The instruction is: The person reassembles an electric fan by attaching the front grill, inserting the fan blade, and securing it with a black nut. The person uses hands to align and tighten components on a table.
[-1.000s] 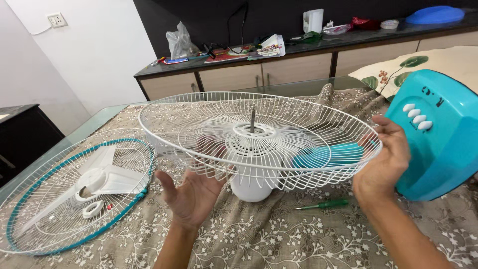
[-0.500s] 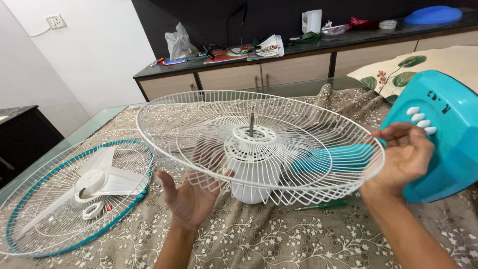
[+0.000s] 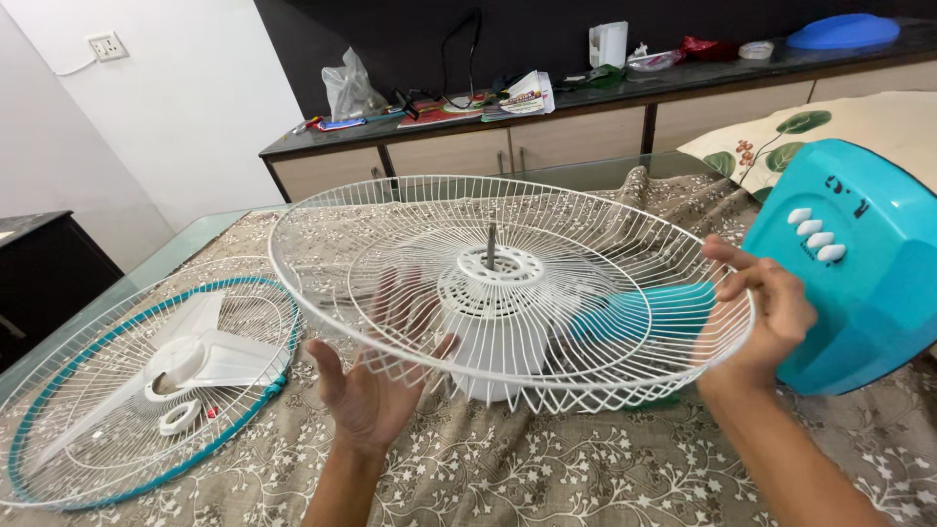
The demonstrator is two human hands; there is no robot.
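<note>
A white wire fan grille (image 3: 410, 244) lies nearly flat above the table, its white motor housing (image 3: 488, 366) underneath and a metal shaft (image 3: 490, 242) sticking up from the hub. My left hand (image 3: 366, 390) is palm up under the grille's near edge, fingers spread against the wires. My right hand (image 3: 771, 312) grips the rim on the right side. Just beyond that hand lies the fan's teal base (image 3: 869, 283) with white buttons. A teal stem (image 3: 634, 312) shows through the wires.
At the left, a second grille with a teal rim (image 3: 59, 459) lies on the patterned cloth (image 3: 547, 468), holding white blades (image 3: 210, 351) and a white ring (image 3: 181, 418). A green screwdriver (image 3: 666, 400) peeks from under the held grille. A cluttered cabinet (image 3: 459, 146) stands behind.
My right hand has shifted its hold along the rim, and the grille's near right edge has dropped, covering most of the screwdriver. The left hand has stayed under the grille.
</note>
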